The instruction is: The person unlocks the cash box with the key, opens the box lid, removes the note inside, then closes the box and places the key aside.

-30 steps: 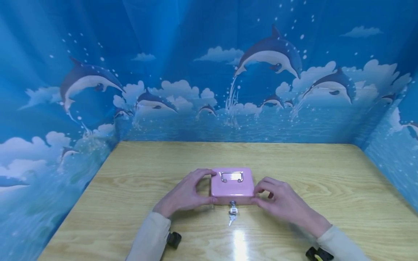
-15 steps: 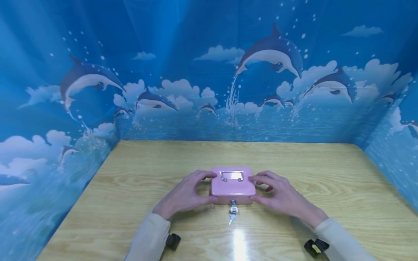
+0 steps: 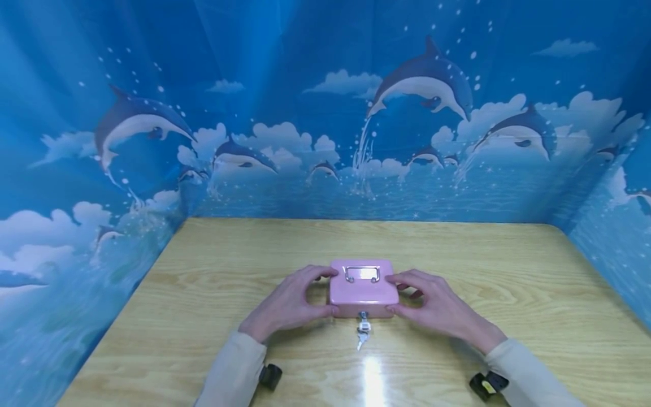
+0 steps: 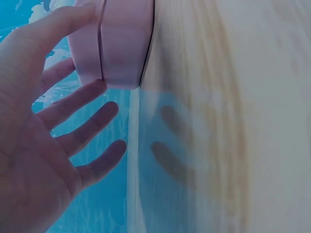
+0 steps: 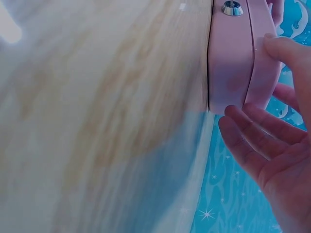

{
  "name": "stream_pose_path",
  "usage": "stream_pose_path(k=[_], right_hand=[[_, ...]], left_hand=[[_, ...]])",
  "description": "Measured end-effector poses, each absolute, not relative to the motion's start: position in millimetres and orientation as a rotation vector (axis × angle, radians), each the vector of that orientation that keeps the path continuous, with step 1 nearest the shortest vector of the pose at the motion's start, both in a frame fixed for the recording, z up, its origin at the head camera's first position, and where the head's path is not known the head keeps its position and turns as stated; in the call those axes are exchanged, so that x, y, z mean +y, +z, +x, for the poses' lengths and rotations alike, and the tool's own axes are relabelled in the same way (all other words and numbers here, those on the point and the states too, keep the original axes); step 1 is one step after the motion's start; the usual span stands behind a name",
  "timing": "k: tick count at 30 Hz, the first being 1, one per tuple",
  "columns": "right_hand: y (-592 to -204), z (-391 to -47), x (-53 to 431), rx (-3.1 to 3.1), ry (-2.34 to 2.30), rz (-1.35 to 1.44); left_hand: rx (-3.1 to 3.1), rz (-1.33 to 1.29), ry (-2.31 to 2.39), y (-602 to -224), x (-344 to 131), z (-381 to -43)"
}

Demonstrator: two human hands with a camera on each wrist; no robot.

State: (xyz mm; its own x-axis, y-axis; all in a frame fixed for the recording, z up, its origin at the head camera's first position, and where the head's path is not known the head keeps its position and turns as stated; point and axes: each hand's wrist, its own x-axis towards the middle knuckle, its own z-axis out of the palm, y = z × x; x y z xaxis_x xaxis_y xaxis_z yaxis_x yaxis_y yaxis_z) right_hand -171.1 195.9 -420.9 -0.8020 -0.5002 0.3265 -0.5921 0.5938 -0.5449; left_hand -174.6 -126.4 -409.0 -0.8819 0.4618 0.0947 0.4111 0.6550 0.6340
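A pink metal cash box (image 3: 363,294) lies flat on the table, its lid down and a wire handle on top. From the lock (image 5: 232,8) on its front face hang keys (image 3: 363,339). My left hand (image 3: 290,299) grips the box's left end, thumb at the front corner and index finger toward the back. On the right end my right hand (image 3: 437,305) holds it the same way, thumb on the lid's front edge. Both wrist views show a thin seam between lid and body, with the lower fingers spread by the box's side.
The wooden table (image 3: 244,243) reaches back to a blue curtain (image 3: 285,113) printed with dolphins. Black wrist cameras (image 3: 270,376) are strapped on at the sleeves. A bright glare spot shines on the wood in front of the box.
My right hand's index finger has moved from the box's lower right side up onto the lid's right edge, with the thumb at the front corner. The left hand and box have barely moved.
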Motion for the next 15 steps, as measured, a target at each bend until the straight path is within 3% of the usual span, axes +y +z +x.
stream_pose_path(k=[15], right_hand=[[-416.9, -171.3, 191.9, -2.598, 1.035, 0.945]], left_hand=[[2.79, 0.727, 1.054, -406.7, -126.5, -176.7]])
